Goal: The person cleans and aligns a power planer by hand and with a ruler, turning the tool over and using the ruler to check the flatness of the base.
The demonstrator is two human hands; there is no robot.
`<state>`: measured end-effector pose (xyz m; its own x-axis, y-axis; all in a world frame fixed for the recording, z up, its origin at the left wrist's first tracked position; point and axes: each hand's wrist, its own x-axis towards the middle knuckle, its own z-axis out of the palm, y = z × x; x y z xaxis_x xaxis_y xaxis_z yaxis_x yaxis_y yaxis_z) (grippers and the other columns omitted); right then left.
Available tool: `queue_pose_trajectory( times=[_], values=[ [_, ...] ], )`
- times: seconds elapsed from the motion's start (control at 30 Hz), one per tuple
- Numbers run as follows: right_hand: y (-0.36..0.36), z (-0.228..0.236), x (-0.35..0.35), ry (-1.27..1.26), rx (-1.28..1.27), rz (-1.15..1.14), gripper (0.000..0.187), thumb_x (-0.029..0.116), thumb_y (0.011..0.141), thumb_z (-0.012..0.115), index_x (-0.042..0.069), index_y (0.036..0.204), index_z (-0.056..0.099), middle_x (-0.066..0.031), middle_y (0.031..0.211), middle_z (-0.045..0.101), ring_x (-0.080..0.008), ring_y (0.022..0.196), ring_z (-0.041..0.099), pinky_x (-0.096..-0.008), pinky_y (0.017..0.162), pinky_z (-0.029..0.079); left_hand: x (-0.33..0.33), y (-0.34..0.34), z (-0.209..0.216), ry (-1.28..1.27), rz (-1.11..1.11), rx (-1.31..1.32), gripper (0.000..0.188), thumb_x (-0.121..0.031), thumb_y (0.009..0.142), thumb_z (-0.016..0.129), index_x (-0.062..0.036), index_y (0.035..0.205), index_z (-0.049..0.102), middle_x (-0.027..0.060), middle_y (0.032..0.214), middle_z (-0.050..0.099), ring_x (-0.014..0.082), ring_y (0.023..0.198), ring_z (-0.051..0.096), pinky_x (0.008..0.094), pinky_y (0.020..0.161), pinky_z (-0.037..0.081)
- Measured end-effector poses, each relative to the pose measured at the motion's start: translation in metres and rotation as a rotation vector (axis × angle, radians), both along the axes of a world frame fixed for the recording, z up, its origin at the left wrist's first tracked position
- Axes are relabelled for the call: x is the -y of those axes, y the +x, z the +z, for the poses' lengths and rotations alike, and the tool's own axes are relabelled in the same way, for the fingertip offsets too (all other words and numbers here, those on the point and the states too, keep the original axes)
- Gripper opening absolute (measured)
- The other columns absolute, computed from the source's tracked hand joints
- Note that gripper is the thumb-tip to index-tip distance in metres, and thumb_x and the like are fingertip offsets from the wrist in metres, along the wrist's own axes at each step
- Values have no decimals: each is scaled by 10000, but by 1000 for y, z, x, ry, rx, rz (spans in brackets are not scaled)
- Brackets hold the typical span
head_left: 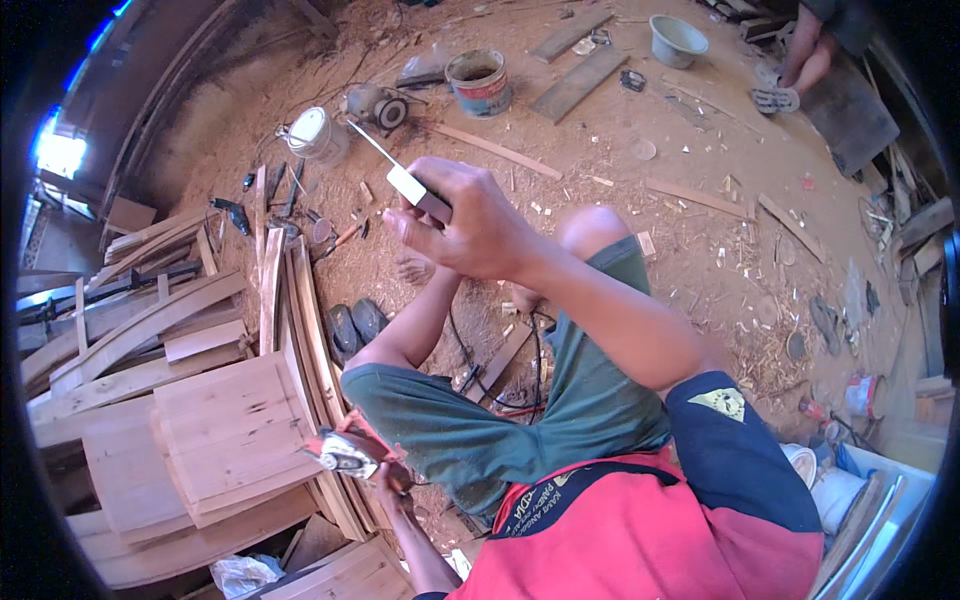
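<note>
My right hand [465,215] is raised in front of my knees, its fingers closed around the thick stock of what looks like a try square [408,187]. The thin pale blade of the square points away to the upper left. Low on the left, my left hand [393,482] grips an orange-red power tool [345,452] with a silvery metal part. The tool hangs over the edge of the stacked boards, beside my left knee; its exact kind is unclear.
Pale boards [235,425] lie stacked on the left. Beyond them are a lidded white bucket [318,135], a paint bucket [478,85] and a pale basin [678,42]. Wood shavings cover the ground. A dark cord [460,345] runs between my legs. Another person's foot [775,99] shows at upper right.
</note>
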<state>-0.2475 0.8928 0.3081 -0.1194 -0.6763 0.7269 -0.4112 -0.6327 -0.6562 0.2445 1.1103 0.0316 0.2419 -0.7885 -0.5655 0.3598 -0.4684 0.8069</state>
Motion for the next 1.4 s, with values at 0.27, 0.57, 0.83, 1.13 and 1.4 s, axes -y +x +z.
queue_pose_trajectory(
  times=[0.27,0.57,0.83,1.13,1.4],
  values=[
    [-8,6,15,-98,135,-153,236,218,828,765,39,810,613,-74,672,573,-173,595,517,-331,583,456,92,34,136,-631,207,298,372,-183,915,701,-49,1243,590,39,1039,669,166,899,660,323,721,567],
    [-3,22,2,-105,280,-111,212,196,836,765,42,820,619,-21,633,551,-121,567,507,-311,530,425,156,24,351,-1073,247,755,300,7,785,803,12,1051,664,45,858,677,86,650,585,232,563,443],
    [16,36,-2,-150,384,10,179,157,834,745,43,843,607,-21,666,554,-103,606,511,-299,556,425,217,20,392,-1042,64,702,291,-23,765,834,-59,980,642,15,795,670,72,603,590,259,525,495],
    [-15,12,-5,-251,489,-7,271,289,907,753,36,874,663,-18,761,658,-75,714,581,-275,648,486,226,-91,347,-956,-61,205,327,-55,827,779,-20,1116,630,29,868,660,125,690,633,246,566,492],
    [-77,16,-83,-272,581,-151,205,220,947,690,16,961,698,3,776,647,-75,716,580,-244,640,469,160,-132,336,-807,-318,217,606,47,722,782,10,1259,505,107,1070,664,193,932,685,316,831,566]
  ],
)
